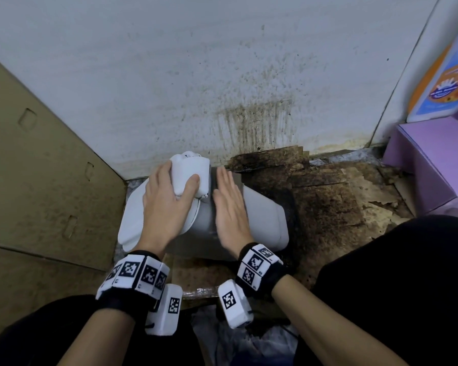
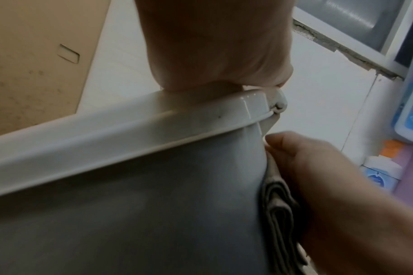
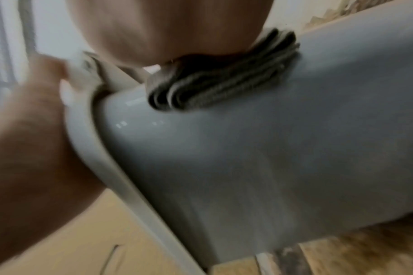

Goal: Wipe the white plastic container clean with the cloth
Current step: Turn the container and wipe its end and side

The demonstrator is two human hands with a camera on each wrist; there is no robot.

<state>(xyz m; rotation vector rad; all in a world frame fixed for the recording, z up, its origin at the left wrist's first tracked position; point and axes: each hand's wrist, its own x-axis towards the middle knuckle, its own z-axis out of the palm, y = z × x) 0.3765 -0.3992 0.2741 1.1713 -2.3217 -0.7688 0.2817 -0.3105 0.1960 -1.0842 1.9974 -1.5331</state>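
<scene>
The white plastic container (image 1: 265,217) lies on its side on the floor, its lidded end (image 1: 132,220) pointing left. My left hand (image 1: 175,186) grips the far end of the lid, thumb and fingers curled round a white raised part (image 1: 193,167). The left wrist view shows that hand (image 2: 212,46) on the rim (image 2: 130,130). My right hand (image 1: 226,196) lies flat on the container's side just right of the rim, fingers straight, pressing a folded grey cloth (image 1: 212,180) against it. The cloth's folded layers (image 3: 224,83) show under the palm (image 3: 167,28); in the left wrist view the cloth (image 2: 278,214) shows again.
A stained white wall (image 1: 222,75) stands right behind the container. Dirty, dark-soaked cardboard (image 1: 328,196) covers the floor to the right. A large brown cardboard sheet (image 1: 37,154) leans at the left. A purple box (image 1: 428,159) and a blue-and-orange package (image 1: 444,83) stand at the right.
</scene>
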